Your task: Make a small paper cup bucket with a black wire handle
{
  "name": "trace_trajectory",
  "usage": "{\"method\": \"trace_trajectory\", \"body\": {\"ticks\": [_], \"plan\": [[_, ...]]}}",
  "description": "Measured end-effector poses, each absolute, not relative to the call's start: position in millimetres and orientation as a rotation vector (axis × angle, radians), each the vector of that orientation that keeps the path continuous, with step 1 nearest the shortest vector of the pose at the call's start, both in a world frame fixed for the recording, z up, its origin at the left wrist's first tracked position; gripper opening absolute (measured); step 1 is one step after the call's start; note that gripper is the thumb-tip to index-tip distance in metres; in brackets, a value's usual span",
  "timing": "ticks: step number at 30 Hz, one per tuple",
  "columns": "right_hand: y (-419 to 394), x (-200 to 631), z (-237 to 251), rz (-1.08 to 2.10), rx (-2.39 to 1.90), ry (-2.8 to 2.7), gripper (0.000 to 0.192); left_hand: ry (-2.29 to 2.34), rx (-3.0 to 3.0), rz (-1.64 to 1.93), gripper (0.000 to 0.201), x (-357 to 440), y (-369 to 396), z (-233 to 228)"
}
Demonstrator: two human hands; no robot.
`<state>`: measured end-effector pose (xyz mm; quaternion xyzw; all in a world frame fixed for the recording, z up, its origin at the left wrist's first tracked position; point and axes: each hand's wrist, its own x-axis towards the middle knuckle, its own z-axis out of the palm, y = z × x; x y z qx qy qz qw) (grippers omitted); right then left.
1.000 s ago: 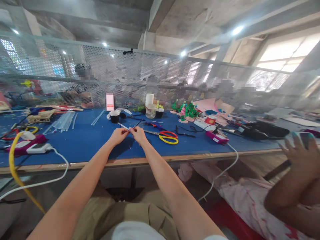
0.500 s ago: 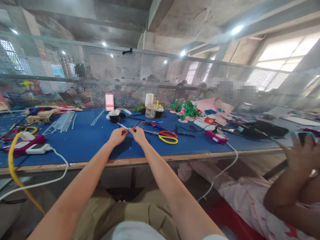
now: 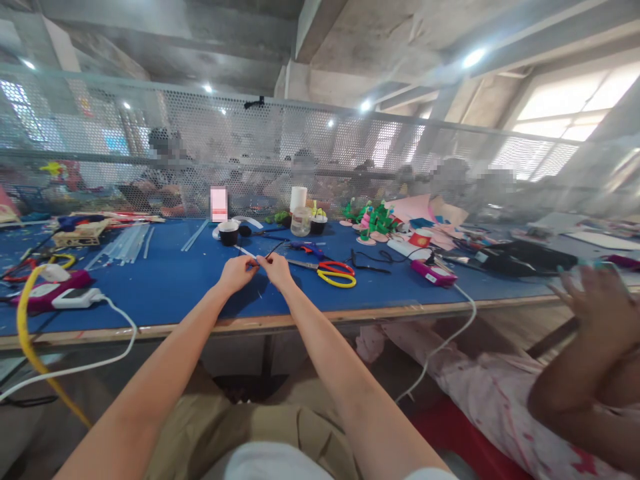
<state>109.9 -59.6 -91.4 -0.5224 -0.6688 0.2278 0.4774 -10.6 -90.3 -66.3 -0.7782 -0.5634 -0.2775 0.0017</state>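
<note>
My left hand and my right hand meet over the blue tabletop, fingertips pinched almost together. Between them they hold a thin dark strip, whose end sticks up past my right fingers; its middle is hidden by the fingers. A narrow white strip runs up to the fingertips; whether it is held too I cannot tell. Just beyond the left hand stands a black cup with a white inside. Right of my right hand lie scissors with red and yellow handles, blades toward the hand.
Behind the scissors rests a blue glue gun. A clear jar and small green craft plants stand farther back. Purple power strips sit on both sides, with trailing cables. At far right is a co-worker's raised hand.
My hands stay nearly in place, with only slight finger movement on the dark strip. The co-worker's hand at right has shifted, and the dark object in it no longer shows.
</note>
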Motion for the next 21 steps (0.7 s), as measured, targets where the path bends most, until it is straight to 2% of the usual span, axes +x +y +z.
{"method": "trace_trajectory", "body": {"ticks": [6,12,21], "plan": [[-65.3,107.9,-88.6,0.605,-1.202,-1.670,0.019,-1.797,-2.437,-0.873,0.020,-12.7,-88.9,-66.0],[-65.9,109.3,-87.1,0.583,-1.236,-1.678,0.017,-1.791,-2.447,-0.874,0.015,-11.0,-90.2,-66.0],[-65.0,109.6,-85.8,0.558,-1.296,-1.652,0.025,-1.783,-2.453,-0.881,0.016,-10.4,-89.8,-66.4]]}}
